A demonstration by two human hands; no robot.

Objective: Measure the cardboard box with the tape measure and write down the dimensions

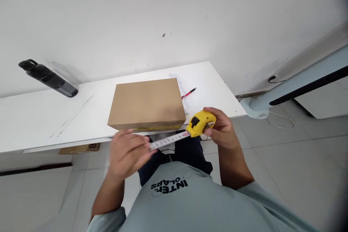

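My right hand (223, 129) grips the yellow case of a tape measure (201, 123), thumb below and fingers over its outer end. Its white blade (170, 140) is pulled out and slopes down to my left hand (129, 152), whose fingers are closed round the far end and slightly blurred. Just beyond the blade, a brown cardboard box (146, 103) lies on the white table near its front edge. Along the box's near side runs a thin yellow strip (157, 128); I cannot tell what it is.
A black bottle (50, 79) stands on the left of the white table (89, 116). Right of the box, a red and black pen (188, 93) lies on a printed sheet (180, 83). A pale blue post (299, 83) rises from the floor at right. Under the table sits another carton (78, 148).
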